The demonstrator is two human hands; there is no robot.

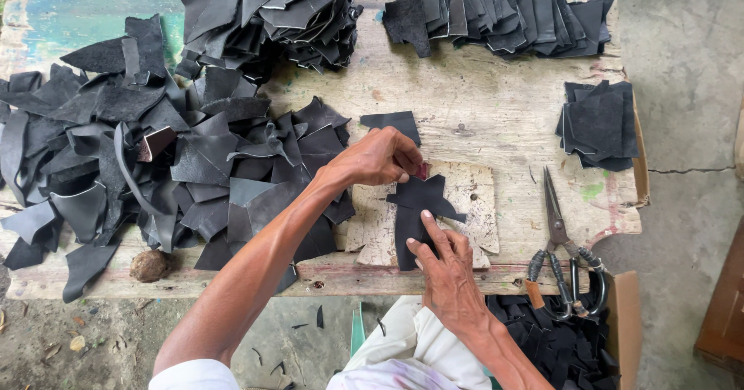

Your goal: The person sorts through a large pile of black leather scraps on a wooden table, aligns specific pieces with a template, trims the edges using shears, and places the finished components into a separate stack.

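My right hand (448, 260) presses flat on the black irregular leather piece (415, 208) atop the pale cutting board (473, 196), left hand (380, 158) pinching a small reddish cutter (421, 171); trimming underway, next demands steady edge-following.

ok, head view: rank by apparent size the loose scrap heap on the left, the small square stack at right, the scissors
1. Loose scrap heap, largest by far.
2 and 3. Small square stack and scissors: similar extent; the stack covers more area, the scissors run longer. Too close to rank.

A black leather piece (418, 204), irregularly cut, lies flat on a pale, worn cutting board (473, 188)
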